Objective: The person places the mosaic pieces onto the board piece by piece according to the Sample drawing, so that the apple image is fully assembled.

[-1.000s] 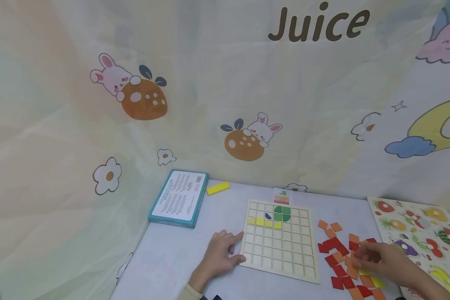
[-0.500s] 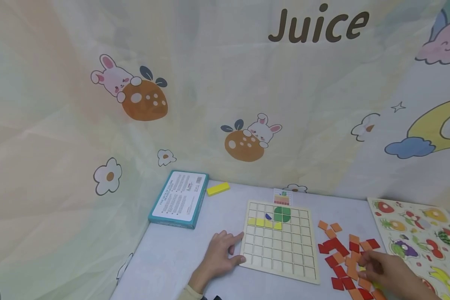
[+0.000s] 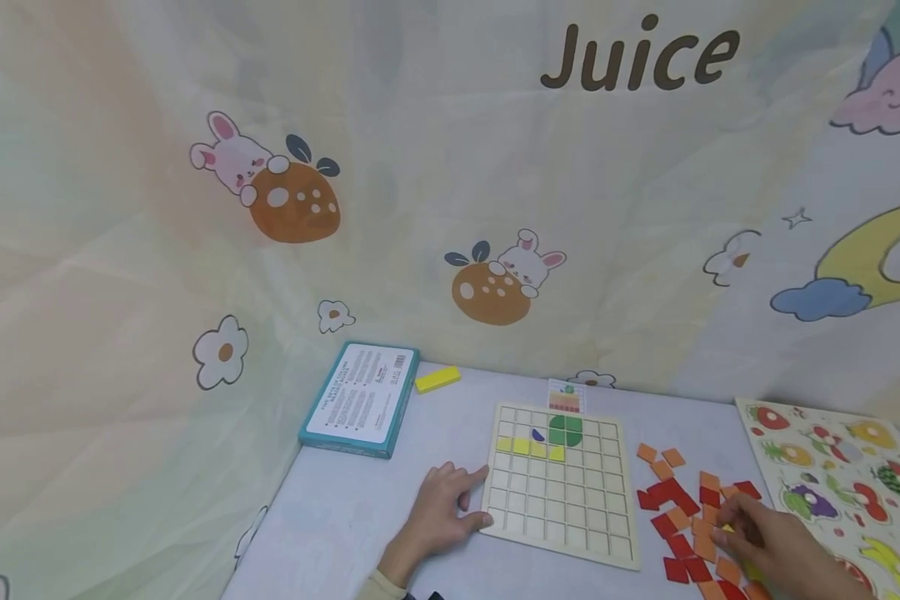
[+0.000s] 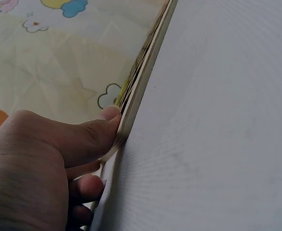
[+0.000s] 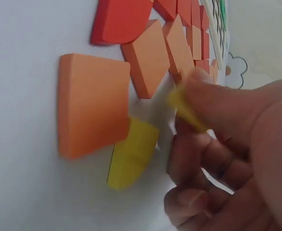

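My left hand (image 3: 441, 510) lies at the left edge of the pale wooden grid board (image 3: 558, 521). Its thumb and forefinger, spread apart, touch that edge; in the left wrist view the thumb (image 4: 90, 139) rests on the rim. On the board sit a row of yellow squares (image 3: 521, 447), several green rounded tiles (image 3: 566, 430) and a small blue tile (image 3: 538, 435). To the right, my right hand (image 3: 768, 533) pinches a small yellow tile (image 5: 191, 113), blurred in the right wrist view. Below it lie another yellow tile (image 5: 135, 156) and an orange tile (image 5: 95, 103).
Loose red and orange tiles (image 3: 663, 492) are scattered between the board and a fruit-picture puzzle (image 3: 832, 467). A small pattern card (image 3: 566, 396) touches the board's far edge. At the back left lie a blue-edged box (image 3: 360, 396) and a yellow bar (image 3: 437, 379).
My right hand has shifted slightly right and nearer within the loose tiles, uncovering some red and orange ones. A yellow tile now shows at its fingertips. The left hand keeps its place.
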A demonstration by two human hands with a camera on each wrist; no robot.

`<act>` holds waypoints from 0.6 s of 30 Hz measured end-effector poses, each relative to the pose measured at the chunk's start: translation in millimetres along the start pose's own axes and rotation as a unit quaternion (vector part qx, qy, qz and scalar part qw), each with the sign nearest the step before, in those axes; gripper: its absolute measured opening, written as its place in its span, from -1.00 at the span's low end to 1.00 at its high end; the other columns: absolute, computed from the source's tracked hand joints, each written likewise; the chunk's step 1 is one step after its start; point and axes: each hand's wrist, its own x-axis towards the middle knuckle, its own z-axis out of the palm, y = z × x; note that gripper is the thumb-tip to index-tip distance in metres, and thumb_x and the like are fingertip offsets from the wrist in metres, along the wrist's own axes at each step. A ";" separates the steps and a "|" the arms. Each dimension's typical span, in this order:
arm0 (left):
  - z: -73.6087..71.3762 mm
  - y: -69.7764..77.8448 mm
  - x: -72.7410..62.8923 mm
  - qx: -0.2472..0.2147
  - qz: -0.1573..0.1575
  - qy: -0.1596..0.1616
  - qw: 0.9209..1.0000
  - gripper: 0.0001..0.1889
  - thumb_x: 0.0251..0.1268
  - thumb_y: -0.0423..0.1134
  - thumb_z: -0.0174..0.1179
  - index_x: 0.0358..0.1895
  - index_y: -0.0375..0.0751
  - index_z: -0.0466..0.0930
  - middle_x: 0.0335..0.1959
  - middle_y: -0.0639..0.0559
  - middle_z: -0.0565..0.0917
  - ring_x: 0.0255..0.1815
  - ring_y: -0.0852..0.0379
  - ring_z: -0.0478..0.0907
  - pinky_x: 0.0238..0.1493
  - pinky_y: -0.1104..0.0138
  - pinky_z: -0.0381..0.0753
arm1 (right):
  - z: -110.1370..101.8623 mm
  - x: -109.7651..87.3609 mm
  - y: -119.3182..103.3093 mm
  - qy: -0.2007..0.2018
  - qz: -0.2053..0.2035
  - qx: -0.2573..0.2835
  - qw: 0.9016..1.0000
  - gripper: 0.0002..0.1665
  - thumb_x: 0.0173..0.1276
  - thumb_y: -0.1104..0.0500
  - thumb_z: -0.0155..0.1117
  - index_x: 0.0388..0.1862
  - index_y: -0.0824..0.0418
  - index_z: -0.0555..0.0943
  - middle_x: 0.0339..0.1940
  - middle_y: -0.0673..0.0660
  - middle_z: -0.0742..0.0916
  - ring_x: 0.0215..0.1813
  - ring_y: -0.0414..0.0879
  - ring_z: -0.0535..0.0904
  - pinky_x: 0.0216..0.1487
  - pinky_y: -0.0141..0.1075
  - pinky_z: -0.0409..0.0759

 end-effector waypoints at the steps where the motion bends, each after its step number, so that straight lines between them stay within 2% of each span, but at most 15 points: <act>1: -0.1 -0.3 -0.1 0.000 0.000 -0.001 1.000 -0.28 0.12 0.16 0.50 0.39 0.07 0.65 -0.55 0.37 0.39 -0.39 0.41 0.17 -0.21 0.44 0.20 | -0.4 0.9 -1.2 0.015 -0.011 -0.004 1.000 -0.63 0.51 -0.08 0.39 -0.01 0.17 0.56 -0.43 0.00 0.52 -0.44 -0.20 0.43 -0.40 -0.36 0.39; 4: -0.4 -0.6 -0.5 0.001 0.000 -0.002 1.000 -0.28 0.13 0.17 0.50 0.39 0.06 0.65 -0.55 0.37 0.39 -0.39 0.41 0.18 -0.20 0.45 0.20 | -1.6 5.1 -6.2 0.061 -0.035 -0.003 0.998 -0.61 0.51 -0.09 0.39 0.00 0.19 0.60 -0.43 0.00 0.51 -0.46 -0.24 0.40 -0.41 -0.36 0.36; 7: -0.7 -0.1 -1.0 0.003 0.000 -0.003 1.000 -0.28 0.13 0.17 0.50 0.40 0.06 0.65 -0.55 0.37 0.39 -0.38 0.41 0.18 -0.20 0.45 0.20 | -4.5 12.0 -13.4 0.095 -0.039 0.009 0.995 -0.50 0.43 -0.14 0.47 0.03 0.25 0.67 -0.37 -0.01 0.64 -0.42 -0.27 0.47 -0.37 -0.42 0.46; 12: -1.0 1.0 -0.6 0.008 -0.006 -0.007 1.000 -0.28 0.13 0.17 0.50 0.41 0.09 0.64 -0.54 0.37 0.38 -0.38 0.41 0.18 -0.19 0.45 0.20 | -6.7 24.8 -30.0 0.097 -0.029 0.062 0.993 -0.31 0.40 -0.17 0.50 0.22 0.35 0.65 -0.17 0.05 0.80 -0.28 -0.26 0.65 -0.24 -0.44 0.63; 18: -1.3 1.5 0.0 0.015 -0.006 -0.005 1.000 -0.27 0.13 0.18 0.50 0.41 0.09 0.64 -0.54 0.38 0.37 -0.39 0.41 0.17 -0.19 0.45 0.20 | 7.0 41.3 -55.6 0.098 -0.062 0.117 0.986 -0.34 0.43 -0.03 0.49 0.30 0.40 0.61 -0.07 0.15 0.80 -0.23 -0.26 0.68 -0.21 -0.42 0.67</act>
